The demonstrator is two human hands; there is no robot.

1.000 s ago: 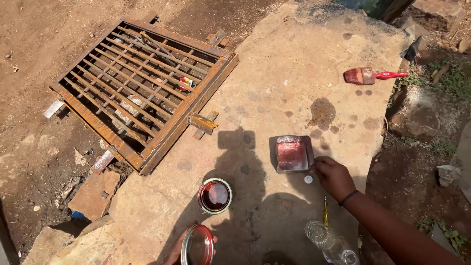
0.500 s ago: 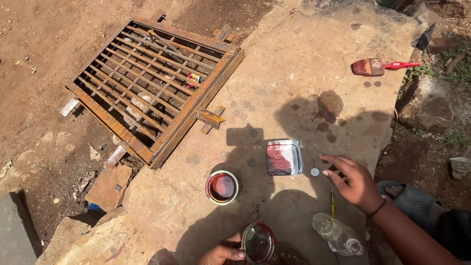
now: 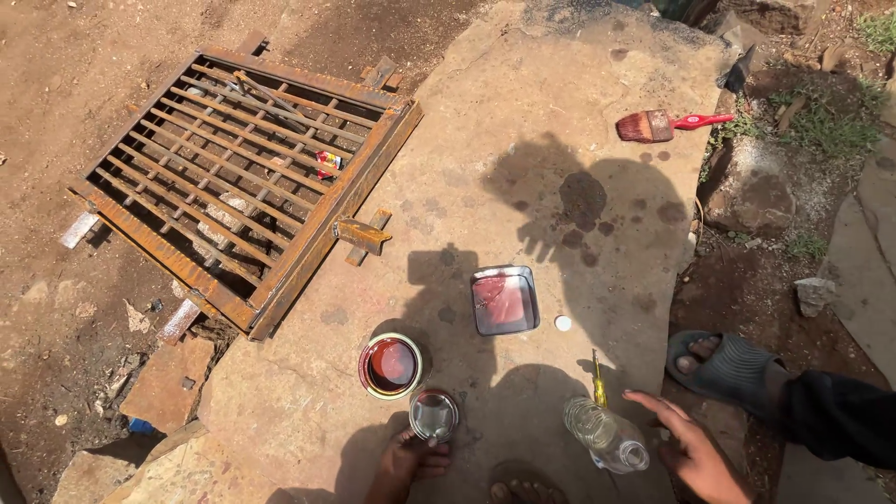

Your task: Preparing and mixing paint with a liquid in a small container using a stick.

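My left hand [image 3: 408, 464] grips the lower edge of a round shiny can lid [image 3: 434, 415], which sits just below an open can of dark red paint [image 3: 390, 366] on the flat stone slab [image 3: 523, 187]. My right hand [image 3: 695, 450] is open with fingers spread, just right of an uncapped clear plastic bottle [image 3: 607, 436], not holding it. Above them lies a small metal tray [image 3: 504, 301] with red paint in it. Beside it are a white bottle cap [image 3: 563, 323] and a yellow-handled screwdriver [image 3: 597, 378].
A rusty metal grate [image 3: 247, 187] lies at the left, half on the dirt. A red-handled paintbrush [image 3: 667, 124] rests at the slab's far right edge. My sandalled foot [image 3: 723, 364] stands off the slab's right side; rocks and grass lie beyond.
My right hand pulled back from the tray to beside the bottle. My left hand brought the lid up near the paint can. The view shifted a little.
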